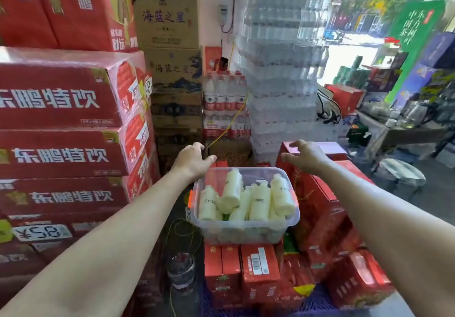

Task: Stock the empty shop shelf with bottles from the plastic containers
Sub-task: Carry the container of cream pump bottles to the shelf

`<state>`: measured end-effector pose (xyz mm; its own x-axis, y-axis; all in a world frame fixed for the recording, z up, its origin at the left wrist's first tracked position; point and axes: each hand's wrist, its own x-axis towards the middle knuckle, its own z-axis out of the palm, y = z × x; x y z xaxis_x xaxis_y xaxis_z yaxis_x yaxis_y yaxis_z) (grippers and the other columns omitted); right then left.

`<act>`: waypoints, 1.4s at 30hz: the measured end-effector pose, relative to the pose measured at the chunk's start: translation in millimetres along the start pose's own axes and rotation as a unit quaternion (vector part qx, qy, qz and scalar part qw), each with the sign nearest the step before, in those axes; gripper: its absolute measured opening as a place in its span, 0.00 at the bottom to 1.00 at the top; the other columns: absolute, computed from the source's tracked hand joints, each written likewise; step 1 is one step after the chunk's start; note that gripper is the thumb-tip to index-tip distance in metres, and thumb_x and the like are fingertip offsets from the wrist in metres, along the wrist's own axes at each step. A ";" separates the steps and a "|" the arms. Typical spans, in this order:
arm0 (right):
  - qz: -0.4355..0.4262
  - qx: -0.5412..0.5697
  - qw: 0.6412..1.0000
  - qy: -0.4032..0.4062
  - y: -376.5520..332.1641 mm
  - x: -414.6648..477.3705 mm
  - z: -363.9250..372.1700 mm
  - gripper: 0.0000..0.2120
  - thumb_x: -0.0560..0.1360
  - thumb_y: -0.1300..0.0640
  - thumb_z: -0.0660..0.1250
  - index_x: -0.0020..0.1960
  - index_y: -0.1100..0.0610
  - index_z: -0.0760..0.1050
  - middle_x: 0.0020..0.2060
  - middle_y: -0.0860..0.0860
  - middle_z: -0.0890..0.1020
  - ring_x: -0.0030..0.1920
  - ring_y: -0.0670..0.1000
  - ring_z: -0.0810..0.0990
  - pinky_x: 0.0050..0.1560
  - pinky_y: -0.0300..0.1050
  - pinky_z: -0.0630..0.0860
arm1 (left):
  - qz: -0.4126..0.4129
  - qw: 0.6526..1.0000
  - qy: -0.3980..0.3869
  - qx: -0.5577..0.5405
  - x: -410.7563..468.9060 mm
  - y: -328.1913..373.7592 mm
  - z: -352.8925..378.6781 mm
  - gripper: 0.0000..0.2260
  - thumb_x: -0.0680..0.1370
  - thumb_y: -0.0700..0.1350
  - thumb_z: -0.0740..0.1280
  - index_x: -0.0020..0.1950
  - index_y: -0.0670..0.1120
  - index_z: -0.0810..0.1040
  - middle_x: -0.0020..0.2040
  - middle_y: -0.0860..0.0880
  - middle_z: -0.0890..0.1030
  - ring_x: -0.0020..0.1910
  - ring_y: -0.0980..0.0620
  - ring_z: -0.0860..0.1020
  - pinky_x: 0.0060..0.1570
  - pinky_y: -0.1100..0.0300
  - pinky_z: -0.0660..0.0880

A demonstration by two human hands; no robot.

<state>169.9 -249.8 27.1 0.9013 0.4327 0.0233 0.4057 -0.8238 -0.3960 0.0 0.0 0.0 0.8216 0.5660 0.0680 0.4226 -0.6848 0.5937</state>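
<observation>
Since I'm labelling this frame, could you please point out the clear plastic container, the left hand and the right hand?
clear plastic container [242, 233]: head view, front wall.
left hand [193, 160]: head view, back of the hand.
right hand [306, 155]: head view, back of the hand.

"ZYOME" on cream bottles [258, 202], "东鹏特饮" on red cases [59, 100], "海蓝之星" on brown cartons [167, 19], upside-down "¥58" price tag [41, 232]

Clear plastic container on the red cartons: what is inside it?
The clear plastic container holds several cream pump bottles, some upright, some leaning. A green scrap shows between them; its floor is covered by bottles.
</observation>
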 end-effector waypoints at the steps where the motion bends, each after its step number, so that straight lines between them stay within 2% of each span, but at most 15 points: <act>1: 0.008 0.006 1.000 -0.008 1.7 11.5 8.8 0.24 0.78 0.46 0.69 0.68 0.59 0.75 0.61 0.59 0.80 0.63 0.59 0.78 0.61 0.48 0.72 | -0.010 1.000 -0.009 -0.004 8.6 -4.3 5.3 0.26 0.79 0.56 0.65 0.71 0.42 0.69 0.68 0.41 0.73 0.67 0.43 0.72 0.61 0.53 0.70; 3: 0.022 -0.005 0.999 -0.029 10.0 36.1 27.6 0.22 0.78 0.45 0.69 0.64 0.59 0.77 0.60 0.59 0.82 0.60 0.59 0.79 0.58 0.48 0.73 | -0.034 0.999 -0.016 -0.007 31.7 -20.3 22.0 0.26 0.79 0.57 0.65 0.70 0.42 0.69 0.68 0.41 0.73 0.67 0.43 0.72 0.62 0.54 0.69; 5: 0.052 0.006 0.997 -0.059 23.1 59.2 52.7 0.24 0.78 0.44 0.68 0.67 0.59 0.76 0.63 0.58 0.81 0.63 0.59 0.78 0.60 0.48 0.73 | -0.064 0.997 -0.036 -0.013 51.7 -35.9 41.2 0.25 0.79 0.57 0.64 0.69 0.42 0.70 0.67 0.42 0.75 0.65 0.43 0.73 0.59 0.55 0.70; 9: 0.120 0.070 0.983 -0.119 64.7 99.8 103.2 0.28 0.76 0.41 0.69 0.69 0.57 0.76 0.64 0.56 0.81 0.62 0.57 0.79 0.58 0.46 0.74 | -0.135 0.986 -0.075 -0.065 91.2 -68.3 87.3 0.21 0.78 0.60 0.63 0.60 0.45 0.75 0.51 0.50 0.79 0.58 0.45 0.77 0.43 0.60 0.69; 11: 0.163 0.120 0.968 -0.151 89.6 113.9 128.1 0.36 0.71 0.35 0.71 0.70 0.57 0.74 0.64 0.55 0.80 0.62 0.56 0.80 0.63 0.52 0.76 | -0.179 0.975 -0.090 -0.096 105.7 -83.1 114.3 0.21 0.78 0.61 0.62 0.59 0.46 0.76 0.50 0.49 0.79 0.55 0.45 0.78 0.38 0.61 0.67; 13: 0.197 0.153 0.954 -0.167 128.9 130.5 159.5 0.45 0.61 0.29 0.72 0.68 0.57 0.75 0.60 0.54 0.82 0.59 0.55 0.81 0.63 0.55 0.77 | -0.217 0.966 -0.093 -0.101 114.2 -94.8 138.7 0.25 0.78 0.62 0.63 0.65 0.45 0.74 0.58 0.45 0.79 0.59 0.43 0.77 0.46 0.58 0.69; 15: 0.220 0.172 0.944 -0.173 149.1 136.6 178.5 0.46 0.53 0.26 0.74 0.63 0.54 0.78 0.54 0.52 0.84 0.53 0.53 0.83 0.57 0.55 0.80 | -0.236 0.964 -0.081 -0.091 120.7 -106.9 160.6 0.28 0.76 0.63 0.65 0.64 0.42 0.74 0.60 0.43 0.80 0.58 0.40 0.77 0.51 0.53 0.73; 17: 0.238 0.205 0.935 -0.167 149.1 133.8 182.3 0.38 0.57 0.31 0.78 0.58 0.54 0.81 0.50 0.53 0.86 0.50 0.53 0.85 0.54 0.56 0.82 | -0.249 0.961 -0.075 -0.091 123.4 -114.0 173.0 0.32 0.72 0.65 0.68 0.61 0.39 0.75 0.58 0.39 0.80 0.56 0.38 0.78 0.53 0.49 0.75; 19: 0.260 0.249 0.917 -0.170 141.5 132.9 182.3 0.25 0.64 0.41 0.80 0.53 0.57 0.83 0.47 0.57 0.87 0.47 0.56 0.86 0.52 0.57 0.83 | -0.287 0.949 -0.074 -0.107 129.4 -119.9 182.0 0.42 0.66 0.70 0.70 0.66 0.37 0.71 0.62 0.39 0.78 0.61 0.39 0.76 0.57 0.48 0.74; 21: 0.282 0.279 0.902 -0.169 139.7 131.8 183.2 0.27 0.62 0.41 0.82 0.52 0.59 0.83 0.45 0.57 0.87 0.47 0.59 0.86 0.51 0.57 0.83 | -0.315 0.939 -0.087 -0.108 131.6 -124.1 185.0 0.50 0.61 0.75 0.68 0.68 0.38 0.70 0.64 0.40 0.77 0.62 0.40 0.75 0.58 0.48 0.74; 23: 0.305 0.305 0.885 -0.174 141.5 131.9 187.0 0.32 0.61 0.38 0.82 0.54 0.60 0.82 0.46 0.56 0.87 0.48 0.56 0.86 0.55 0.53 0.82 | -0.330 0.932 -0.106 -0.104 131.2 -125.7 186.5 0.50 0.60 0.76 0.68 0.68 0.39 0.70 0.64 0.41 0.76 0.63 0.40 0.75 0.57 0.49 0.74; 25: 0.319 0.321 0.876 -0.169 143.9 132.9 190.9 0.30 0.64 0.41 0.80 0.56 0.62 0.82 0.47 0.56 0.87 0.50 0.54 0.85 0.58 0.50 0.80 | -0.339 0.928 -0.108 -0.106 128.5 -125.6 187.6 0.49 0.61 0.73 0.70 0.71 0.41 0.68 0.66 0.41 0.75 0.66 0.40 0.73 0.61 0.49 0.73; 32: 0.317 0.359 0.862 -0.166 143.9 129.0 193.3 0.26 0.65 0.43 0.80 0.52 0.63 0.82 0.43 0.57 0.87 0.44 0.56 0.86 0.43 0.48 0.81 | -0.371 0.917 -0.091 -0.113 129.4 -130.3 193.7 0.51 0.59 0.69 0.76 0.70 0.38 0.67 0.67 0.41 0.74 0.66 0.42 0.73 0.60 0.52 0.73; 37: 0.311 0.342 0.864 -0.199 145.3 125.5 188.9 0.41 0.51 0.33 0.82 0.53 0.61 0.83 0.45 0.55 0.88 0.48 0.56 0.87 0.55 0.57 0.82 | -0.385 0.902 -0.136 -0.139 126.6 -140.0 185.7 0.55 0.58 0.72 0.74 0.73 0.40 0.63 0.68 0.42 0.73 0.65 0.42 0.74 0.60 0.51 0.75; 42: 0.295 0.326 0.874 -0.206 128.4 110.2 177.7 0.43 0.47 0.35 0.82 0.52 0.63 0.84 0.44 0.55 0.88 0.46 0.56 0.87 0.46 0.50 0.81 | -0.396 0.890 -0.166 -0.156 103.0 -154.6 173.4 0.55 0.56 0.70 0.77 0.72 0.39 0.63 0.65 0.43 0.76 0.62 0.43 0.76 0.56 0.51 0.76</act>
<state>294.3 -242.8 -184.3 0.7386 0.2085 -0.6411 -0.4058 -0.6220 -0.6697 85.7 84.6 -223.8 0.4033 0.6116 -0.6807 0.8349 0.0585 0.5473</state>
